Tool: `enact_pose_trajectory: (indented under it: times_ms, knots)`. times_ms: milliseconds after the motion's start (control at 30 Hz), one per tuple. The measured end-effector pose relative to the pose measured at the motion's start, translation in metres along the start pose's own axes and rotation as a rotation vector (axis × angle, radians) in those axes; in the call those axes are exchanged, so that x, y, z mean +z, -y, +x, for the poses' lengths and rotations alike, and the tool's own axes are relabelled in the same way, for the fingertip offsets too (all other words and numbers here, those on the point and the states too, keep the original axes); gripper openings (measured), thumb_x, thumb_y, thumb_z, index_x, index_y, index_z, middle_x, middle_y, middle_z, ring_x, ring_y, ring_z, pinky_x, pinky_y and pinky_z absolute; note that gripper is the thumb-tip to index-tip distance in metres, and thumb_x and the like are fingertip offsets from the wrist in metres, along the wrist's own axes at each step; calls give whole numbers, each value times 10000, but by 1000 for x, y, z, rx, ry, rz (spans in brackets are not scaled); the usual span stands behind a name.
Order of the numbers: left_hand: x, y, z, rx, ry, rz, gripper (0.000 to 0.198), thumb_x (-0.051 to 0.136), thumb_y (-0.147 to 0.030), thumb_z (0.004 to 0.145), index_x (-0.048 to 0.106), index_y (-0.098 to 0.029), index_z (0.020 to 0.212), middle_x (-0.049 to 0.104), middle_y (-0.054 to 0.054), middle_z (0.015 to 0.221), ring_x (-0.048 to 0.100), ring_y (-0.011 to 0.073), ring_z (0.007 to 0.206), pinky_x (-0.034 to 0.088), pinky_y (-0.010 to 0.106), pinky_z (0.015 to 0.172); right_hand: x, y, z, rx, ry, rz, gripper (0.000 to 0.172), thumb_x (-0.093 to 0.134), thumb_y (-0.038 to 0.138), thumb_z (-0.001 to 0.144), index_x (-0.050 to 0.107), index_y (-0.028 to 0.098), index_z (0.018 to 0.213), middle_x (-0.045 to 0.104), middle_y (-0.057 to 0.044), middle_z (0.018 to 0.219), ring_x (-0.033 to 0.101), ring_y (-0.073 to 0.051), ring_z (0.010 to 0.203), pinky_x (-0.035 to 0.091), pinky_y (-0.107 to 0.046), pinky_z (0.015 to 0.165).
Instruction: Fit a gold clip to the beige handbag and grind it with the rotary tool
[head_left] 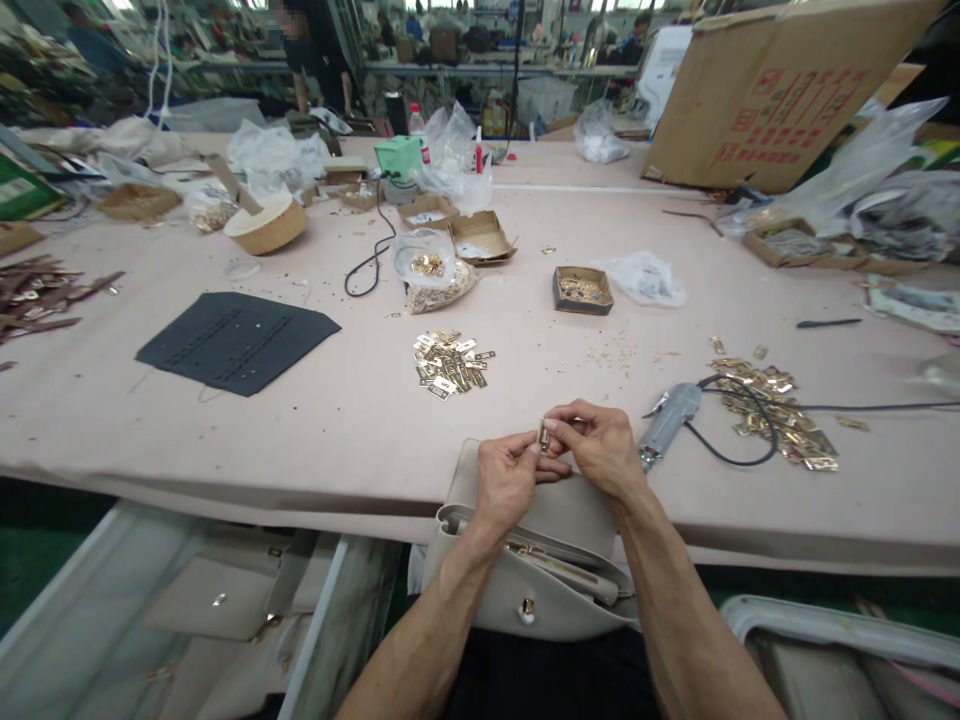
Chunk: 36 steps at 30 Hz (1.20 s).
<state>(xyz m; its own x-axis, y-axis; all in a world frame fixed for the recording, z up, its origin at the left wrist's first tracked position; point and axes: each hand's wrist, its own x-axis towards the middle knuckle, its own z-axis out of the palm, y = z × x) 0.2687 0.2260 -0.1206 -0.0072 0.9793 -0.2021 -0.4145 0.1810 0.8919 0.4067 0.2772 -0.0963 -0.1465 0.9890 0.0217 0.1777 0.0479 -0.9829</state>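
Between the fingertips of both my hands is a small gold metal plate (544,436), pinched just above the open flap of a handbag. My left hand (510,475) grips its lower left side, and my right hand (596,445) has thumb and finger on its upper right. The beige handbag (487,590) rests against the table's front edge, with its flap (577,515) laid back on the table under my hands. A gold turn lock (527,608) sits on its front, and a gold zipper shows inside. Beyond my hands lies a pile of gold plates (450,365).
A grey electric screwdriver (671,420) with a black cord lies right of my hands, beside another gold hardware heap (780,415). A small box of screws (583,290) stands ahead. A dark sheet (240,342) lies left. Below is a bin (337,620) of beige bags.
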Motion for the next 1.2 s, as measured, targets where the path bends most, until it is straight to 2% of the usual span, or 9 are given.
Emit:
enact_pose_trajectory:
  times_ms: [100, 200, 400, 800, 1067, 1200]
  knots:
    - [2, 1, -1, 14, -30, 0, 442, 748, -429, 842, 752, -38, 1048, 758, 129, 702, 770, 266, 660, 670, 364, 694, 0, -1, -4, -32, -12, -27, 282, 798, 398, 814, 768, 136, 914, 712, -66, 715, 672, -189, 595, 539, -269, 525]
    - [4, 2, -1, 14, -48, -18, 461, 751, -432, 834, 749, -28, 1055, 750, 120, 672, 762, 256, 632, 672, 368, 689, 0, -1, -9, -65, -52, -47, 274, 788, 385, 826, 780, 141, 952, 719, -68, 754, 681, -192, 620, 556, -285, 568]
    - [4, 1, -3, 19, -48, -31, 421, 735, -370, 834, 753, -38, 1092, 745, 98, 672, 753, 230, 609, 670, 348, 677, 0, -2, -14, -171, -101, -122, 154, 750, 311, 859, 798, 175, 912, 723, -63, 841, 659, -169, 670, 545, -281, 623]
    - [3, -3, -2, 45, -26, -39, 268, 704, -313, 836, 779, -79, 944, 721, 74, 791, 725, 164, 583, 655, 277, 635, -6, -8, -6, -196, 44, -91, 174, 690, 254, 898, 811, 197, 1010, 685, -59, 847, 634, -172, 736, 516, -304, 672]
    - [2, -4, -4, 59, 0, -23, 253, 667, -281, 853, 782, -90, 974, 696, 63, 803, 708, 143, 573, 649, 274, 641, -10, -10, 0, -154, 137, 23, 197, 750, 321, 875, 814, 207, 1024, 683, -72, 883, 658, -185, 754, 534, -317, 671]
    - [3, -3, -4, 71, -19, -11, 252, 648, -255, 853, 785, -90, 985, 697, 61, 792, 699, 134, 565, 638, 256, 624, -13, -11, 3, -171, 162, 11, 226, 768, 353, 869, 806, 192, 1025, 686, -75, 896, 652, -197, 819, 532, -330, 741]
